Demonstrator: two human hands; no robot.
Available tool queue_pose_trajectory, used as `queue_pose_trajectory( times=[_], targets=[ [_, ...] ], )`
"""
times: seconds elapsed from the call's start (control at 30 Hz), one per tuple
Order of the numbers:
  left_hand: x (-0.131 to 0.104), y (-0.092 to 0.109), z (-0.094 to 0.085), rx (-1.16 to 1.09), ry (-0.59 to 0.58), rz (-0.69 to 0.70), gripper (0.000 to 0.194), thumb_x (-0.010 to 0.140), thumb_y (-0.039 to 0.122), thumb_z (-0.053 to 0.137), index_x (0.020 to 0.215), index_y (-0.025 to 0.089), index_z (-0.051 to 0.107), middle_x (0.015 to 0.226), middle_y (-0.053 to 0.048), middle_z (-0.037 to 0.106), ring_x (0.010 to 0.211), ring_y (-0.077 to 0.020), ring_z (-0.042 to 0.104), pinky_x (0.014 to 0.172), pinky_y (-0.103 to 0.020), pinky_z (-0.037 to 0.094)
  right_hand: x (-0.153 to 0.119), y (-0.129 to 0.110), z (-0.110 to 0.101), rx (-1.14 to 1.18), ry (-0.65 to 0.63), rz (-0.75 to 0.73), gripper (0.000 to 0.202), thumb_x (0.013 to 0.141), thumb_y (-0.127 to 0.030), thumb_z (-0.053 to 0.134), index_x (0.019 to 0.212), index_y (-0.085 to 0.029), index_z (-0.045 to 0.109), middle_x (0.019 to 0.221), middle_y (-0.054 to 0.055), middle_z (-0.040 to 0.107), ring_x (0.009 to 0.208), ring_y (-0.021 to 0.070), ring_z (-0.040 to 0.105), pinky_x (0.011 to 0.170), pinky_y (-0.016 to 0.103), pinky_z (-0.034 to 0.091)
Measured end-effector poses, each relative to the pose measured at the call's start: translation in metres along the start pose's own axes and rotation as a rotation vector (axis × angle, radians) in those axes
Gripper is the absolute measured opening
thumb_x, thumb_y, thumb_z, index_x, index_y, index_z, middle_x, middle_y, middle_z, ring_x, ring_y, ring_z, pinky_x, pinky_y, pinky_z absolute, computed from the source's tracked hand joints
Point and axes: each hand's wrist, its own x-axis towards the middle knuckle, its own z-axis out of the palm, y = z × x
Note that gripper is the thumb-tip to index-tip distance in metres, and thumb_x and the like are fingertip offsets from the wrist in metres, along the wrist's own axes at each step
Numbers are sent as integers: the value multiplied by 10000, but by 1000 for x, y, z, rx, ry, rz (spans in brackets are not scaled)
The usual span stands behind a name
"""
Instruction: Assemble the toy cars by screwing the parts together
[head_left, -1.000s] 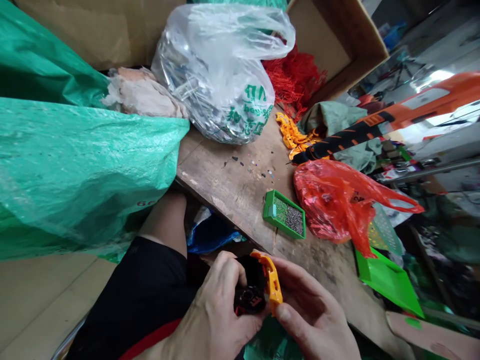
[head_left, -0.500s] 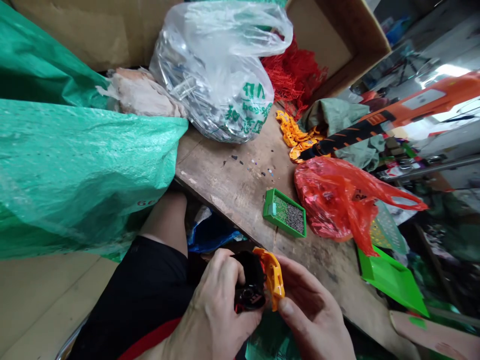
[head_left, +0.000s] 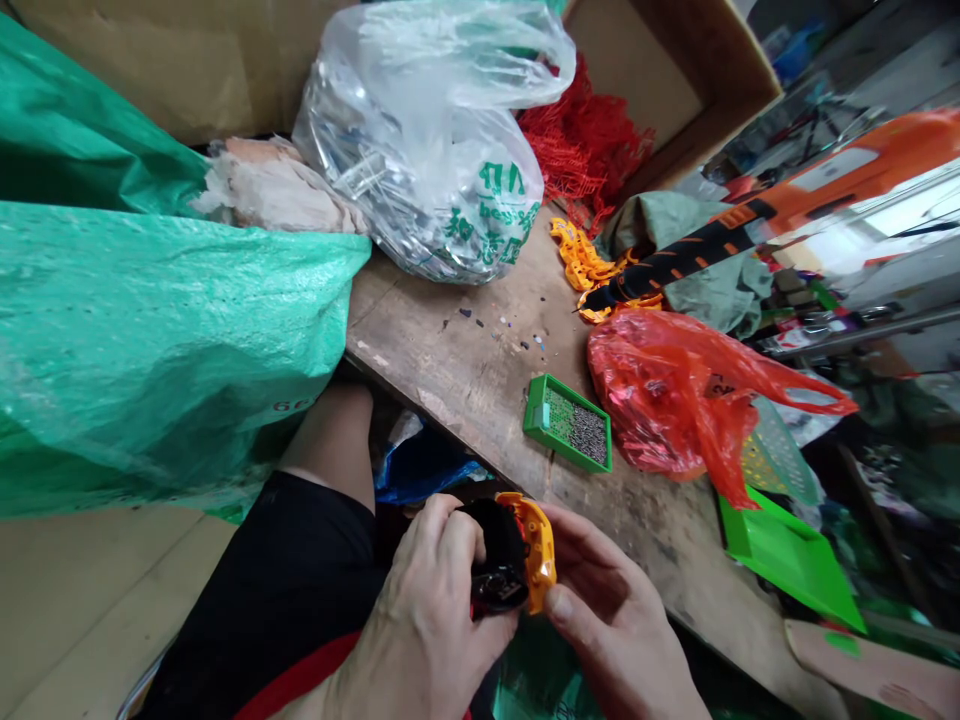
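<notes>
Low in the head view, my left hand [head_left: 435, 590] is wrapped round a glossy black plastic part [head_left: 499, 560] with red edges; its exact kind does not show. Against the right side of that part sits a curved orange plastic piece [head_left: 538, 555] with small holes. My right hand [head_left: 619, 610] pinches the orange piece between thumb and fingers, and the fingertips behind it are hidden. Beyond the hands, a small green tray [head_left: 534, 420] of tiny screws [head_left: 589, 435] lies on the worn wooden table [head_left: 457, 370].
An orange and black electric screwdriver [head_left: 675, 265] hangs at the right, its tip by several orange pieces [head_left: 581, 255]. A red plastic bag [head_left: 660, 400], a clear bag of shiny parts [head_left: 420, 190], a green sack [head_left: 165, 340] and a bright green tray [head_left: 795, 565] surround the workspace.
The orange piece has come closer against the black part, with my right hand moving slightly left. My left hand keeps its hold. The view has shifted a little.
</notes>
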Motion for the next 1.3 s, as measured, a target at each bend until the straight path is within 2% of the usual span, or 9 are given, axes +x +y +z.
queue_pose_trajectory(
  times=[0.23,0.43,0.6,0.8,0.9,1.3],
  targets=[
    [-1,4,2,36,5,-42,358,762,108,691,893,271,400,1001,-18,579,948,-247,693,802,-406,614,2,2,-3,14,-16,5,583,674,-462,952,1197,-285,762,1274,108,762,1174,301,727,1023,401,595],
    [-1,-2,1,101,-10,47,307,809,150,691,936,265,436,1004,-42,599,911,-268,708,749,-425,633,3,4,-7,-19,-47,4,571,717,-454,927,1231,-290,740,1306,105,748,1163,291,732,998,392,607],
    [0,0,0,160,13,24,284,830,179,703,962,258,465,984,-46,617,905,-268,712,757,-422,637,2,4,-7,-19,-46,10,581,706,-448,935,1227,-277,742,1306,114,746,1151,291,737,993,386,611],
    [0,-5,-3,200,-13,89,321,832,183,713,1022,251,464,1063,-83,635,907,-286,726,737,-432,646,4,7,-7,-17,-53,2,575,714,-434,934,1232,-282,737,1287,115,755,1158,293,738,1007,391,607],
    [0,-6,-4,204,-13,93,301,847,191,704,1017,249,464,1045,-80,634,878,-280,726,724,-432,647,6,8,-7,-24,-82,-1,565,724,-425,929,1234,-282,731,1282,115,758,1152,294,741,1005,401,608],
    [1,-4,-8,222,-10,95,238,893,296,690,977,253,472,985,-65,640,820,-263,727,678,-404,641,4,9,-7,-22,-57,29,612,689,-442,947,1230,-268,721,1295,116,749,1178,294,726,1025,388,591]
  ],
)
